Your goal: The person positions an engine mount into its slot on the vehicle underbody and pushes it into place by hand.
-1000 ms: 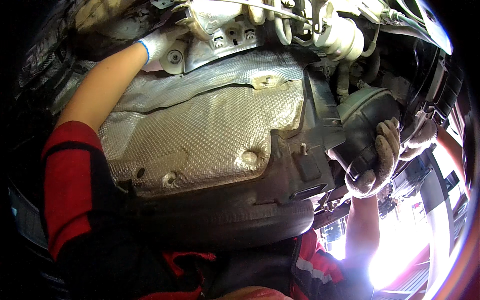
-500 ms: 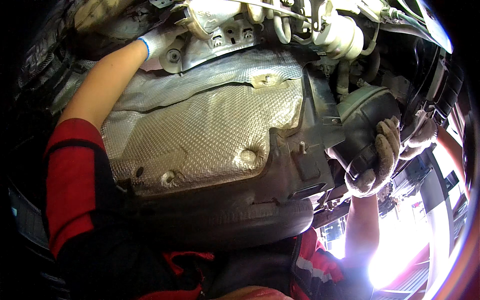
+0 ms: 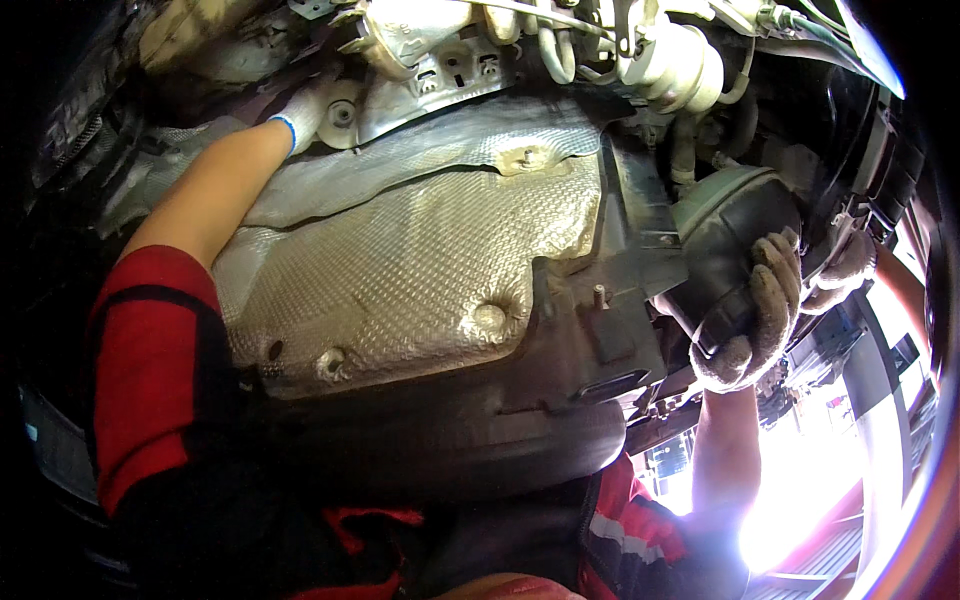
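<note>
My left hand (image 3: 306,110), in a pale glove with a blue cuff edge, reaches up at the upper left beside a silver metal bracket (image 3: 425,88). A round washer-like piece (image 3: 342,113) sits right by it, and its fingers are lost in shadow and glare. On the right, my right hand (image 3: 757,325), in a soiled knitted glove, curls around the lower end of a rounded black housing (image 3: 728,245) with a greenish-grey rim. Its thumb and fingers press against the housing's surface. Between my arms spreads a dimpled silver heat shield (image 3: 400,265).
Another person's gloved hand (image 3: 845,272) comes in from the right edge, close to my right hand. A black trim panel (image 3: 430,440) runs below the heat shield, with a stud (image 3: 600,296) sticking out. Pale cylindrical parts (image 3: 680,68) and hoses hang at the top.
My left hand has shifted slightly down and left along the bracket, its forearm tilting with it. My right hand keeps its grip on the black housing.
</note>
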`<state>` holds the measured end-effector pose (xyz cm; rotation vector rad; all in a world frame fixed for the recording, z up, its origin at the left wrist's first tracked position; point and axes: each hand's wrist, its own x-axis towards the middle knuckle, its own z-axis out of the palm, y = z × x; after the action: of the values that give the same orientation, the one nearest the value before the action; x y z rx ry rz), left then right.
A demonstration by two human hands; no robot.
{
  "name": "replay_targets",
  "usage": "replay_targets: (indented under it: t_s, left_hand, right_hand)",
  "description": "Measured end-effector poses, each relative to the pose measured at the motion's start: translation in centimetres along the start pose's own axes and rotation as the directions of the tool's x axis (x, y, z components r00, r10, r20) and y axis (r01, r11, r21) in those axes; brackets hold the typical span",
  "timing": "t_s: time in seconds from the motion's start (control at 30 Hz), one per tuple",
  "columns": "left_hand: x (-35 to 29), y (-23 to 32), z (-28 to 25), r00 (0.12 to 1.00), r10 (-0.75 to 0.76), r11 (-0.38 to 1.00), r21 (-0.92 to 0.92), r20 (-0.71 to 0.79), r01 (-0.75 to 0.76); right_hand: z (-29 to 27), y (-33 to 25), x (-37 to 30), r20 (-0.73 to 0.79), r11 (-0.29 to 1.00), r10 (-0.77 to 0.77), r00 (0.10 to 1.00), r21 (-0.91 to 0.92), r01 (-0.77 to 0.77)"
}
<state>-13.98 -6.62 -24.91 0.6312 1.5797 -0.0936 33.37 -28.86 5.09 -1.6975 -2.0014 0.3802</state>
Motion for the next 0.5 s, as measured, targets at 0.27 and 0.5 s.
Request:
replay_targets:
  t_s: [0.27, 0.5]
  left_hand:
    - [-0.5, 1.9, 2.2, 0.992, 0.127, 0.963, 0.241, -0.017, -0.119]
    - [-0.7, 2.5, 2.8, 0.943, 0.311, 0.599, 0.746, 0.117, -0.29]
  right_hand:
    - [0.0, 0.0, 0.1, -0.025, 1.0, 0.0, 1.0, -0.025, -0.001]
    - [-0.4, -0.2, 0.1, -0.002, 0.999, 0.004, 1.0, -0.042, -0.004]
